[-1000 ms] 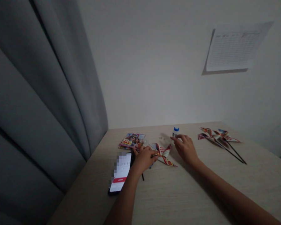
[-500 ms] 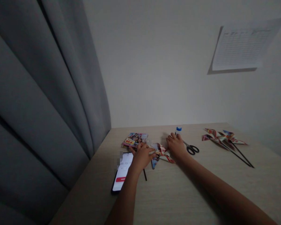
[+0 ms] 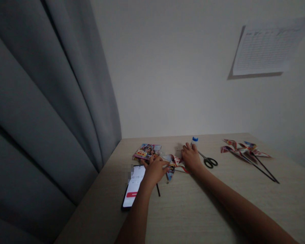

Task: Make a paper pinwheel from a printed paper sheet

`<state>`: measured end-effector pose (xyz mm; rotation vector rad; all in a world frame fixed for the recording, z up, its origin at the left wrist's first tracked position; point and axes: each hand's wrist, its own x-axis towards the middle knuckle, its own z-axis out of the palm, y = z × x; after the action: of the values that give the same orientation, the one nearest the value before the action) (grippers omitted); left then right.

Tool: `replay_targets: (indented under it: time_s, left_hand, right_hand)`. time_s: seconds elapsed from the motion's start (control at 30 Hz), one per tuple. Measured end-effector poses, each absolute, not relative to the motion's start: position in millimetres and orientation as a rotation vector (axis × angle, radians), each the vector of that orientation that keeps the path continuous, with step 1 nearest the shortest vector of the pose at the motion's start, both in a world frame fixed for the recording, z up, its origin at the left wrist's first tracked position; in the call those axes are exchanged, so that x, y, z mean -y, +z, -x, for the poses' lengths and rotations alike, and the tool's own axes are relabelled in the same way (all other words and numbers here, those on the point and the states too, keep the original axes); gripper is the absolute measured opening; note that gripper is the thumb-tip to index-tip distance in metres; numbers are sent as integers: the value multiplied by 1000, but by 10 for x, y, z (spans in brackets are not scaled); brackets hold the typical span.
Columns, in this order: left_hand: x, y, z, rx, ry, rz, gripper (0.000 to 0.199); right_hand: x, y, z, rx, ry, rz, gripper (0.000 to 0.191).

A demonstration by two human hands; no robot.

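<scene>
Across the upper middle and right of the frame: pale wall (image 3: pixel 167 74). Grey curtain (image 3: pixel 56 101), folded, fills the left side. Light wood-grain table (image 3: pixel 183 213) spans the lower part. Upper right: ruled sheet (image 3: pixel 263 51) on the wall. Right of frame: two printed-paper pinwheels (image 3: pixel 240 148), overlapping, dark sticks toward lower right.

Lower centre: left hand (image 3: pixel 155 170), fingers loosely spread, at the left edge of a third pinwheel (image 3: pixel 177 165); cannot tell whether it grips. Right hand (image 3: pixel 190 158), fingers bent and close together, at that pinwheel's right side; underside hidden, so cannot tell what it holds. Third pinwheel lies between the hands.

Left of centre, low: phone (image 3: pixel 132 189), screen lit, partly behind the left forearm. Above it: printed booklet (image 3: pixel 147 151). Right of the right hand: scissors (image 3: pixel 209 162), black handles toward lower right. Behind the right fingers: blue-capped tube (image 3: pixel 195 139), upright. Below the left hand: dark stick end (image 3: pixel 158 190).
</scene>
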<state>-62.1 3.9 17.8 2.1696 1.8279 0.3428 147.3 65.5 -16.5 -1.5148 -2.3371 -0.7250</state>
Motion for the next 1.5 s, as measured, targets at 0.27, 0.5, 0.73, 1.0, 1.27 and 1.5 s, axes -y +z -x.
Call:
replay_targets:
  time_s: [0.27, 0.5, 0.73, 1.0, 1.27, 1.5]
  left_hand:
    - [-27, 218, 615, -1830, 273, -2182, 30]
    - [-61, 145, 619, -1826, 301, -2188, 30]
    - [-58, 125, 592, -1824, 289, -2217, 34]
    - [-41, 130, 502, -1823, 371, -2226, 30]
    - [-51, 115, 471, -1805, 417, -2209, 27]
    - [-58, 103, 446, -1830, 450, -2196, 25]
  right_hand:
    - [-623, -143, -1480, 2341, -725, 1477, 24]
    - [-667, -181, -1502, 2378, -753, 1474, 22]
    - [-481, -62, -1521, 2372, -696, 1411, 24]
    - [-230, -13, -1523, 2209, -268, 1554, 10]
    - [-120, -60, -1574, 2065, 15, 1518, 6]
    - [-169, -205, -1630, 1958, 153, 1334, 11]
